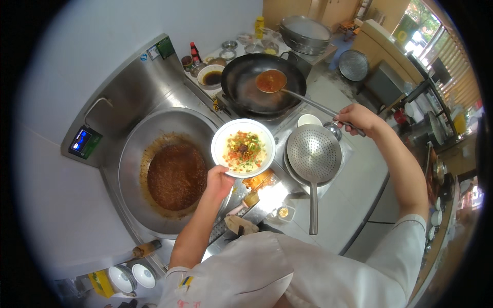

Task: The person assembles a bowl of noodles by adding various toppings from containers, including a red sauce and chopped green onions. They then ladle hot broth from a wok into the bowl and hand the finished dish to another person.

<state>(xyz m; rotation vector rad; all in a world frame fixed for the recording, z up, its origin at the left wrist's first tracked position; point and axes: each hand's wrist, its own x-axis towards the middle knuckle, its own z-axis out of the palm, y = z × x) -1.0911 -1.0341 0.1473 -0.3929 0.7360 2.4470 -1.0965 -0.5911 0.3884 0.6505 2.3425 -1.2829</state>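
My left hand [220,181] holds the near rim of a white bowl [215,148] with chopped red, green and yellow bits heaped in it and a dark spot at the middle. The bowl is held over the edge of a large steel cauldron [133,184] of brown, bubbly liquid. My right hand [356,119] grips the long handle of a metal ladle [271,81], which is full of reddish-brown sauce and is over a black wok [238,96]. A perforated steel strainer [314,152] lies below the ladle's handle, resting on a round vessel.
A bowl of dark liquid [212,77], a red-capped bottle [195,53] and small dishes stand behind the wok. Stacked steel trays [305,34] are at the back. A brush [249,200] lies near the cauldron. White bowls [122,278] sit at lower left.
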